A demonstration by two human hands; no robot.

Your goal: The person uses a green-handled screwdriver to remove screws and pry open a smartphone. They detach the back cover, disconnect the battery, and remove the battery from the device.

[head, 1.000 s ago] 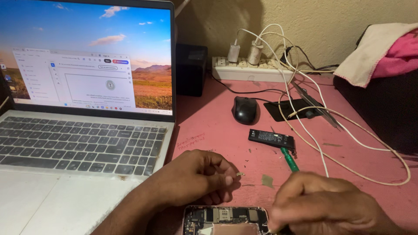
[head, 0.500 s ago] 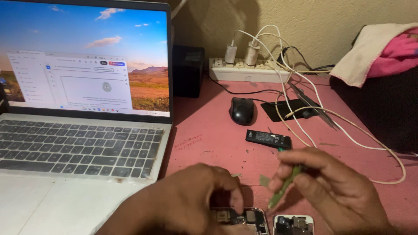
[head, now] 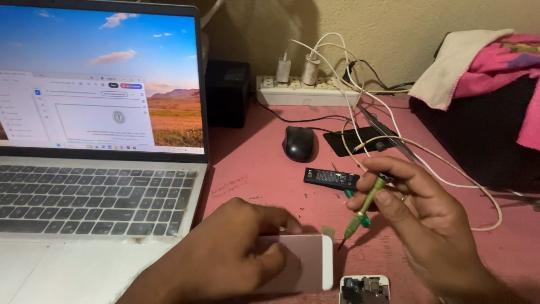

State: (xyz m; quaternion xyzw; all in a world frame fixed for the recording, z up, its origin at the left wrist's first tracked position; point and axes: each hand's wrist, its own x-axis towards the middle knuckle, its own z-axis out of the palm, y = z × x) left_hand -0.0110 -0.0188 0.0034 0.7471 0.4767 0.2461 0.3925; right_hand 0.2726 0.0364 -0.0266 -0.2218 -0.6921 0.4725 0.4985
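My left hand [head: 230, 256] rests on a pinkish phone part with a white end [head: 306, 262], gripping it flat against the pink table near the front edge. My right hand [head: 424, 219] holds a small green screwdriver [head: 363, 208] tilted tip-down, the tip just right of that part's white end. Below the tip, at the frame's bottom edge, lies an opened white phone body [head: 364, 290] with exposed components. A second green-handled tool [head: 357, 208] lies on the table behind the screwdriver.
An open laptop [head: 95, 191] fills the left. Behind lie a black mouse [head: 299, 142], a flat black battery-like piece [head: 332, 178], a black pad [head: 360, 138], a power strip [head: 306, 90] with chargers and white cables [head: 360, 112], and cloths on a dark case [head: 489, 84] at right.
My left hand has lifted or turned the pinkish panel so it now covers the open phone's left portion. My right hand raised the screwdriver and tilted it upright.
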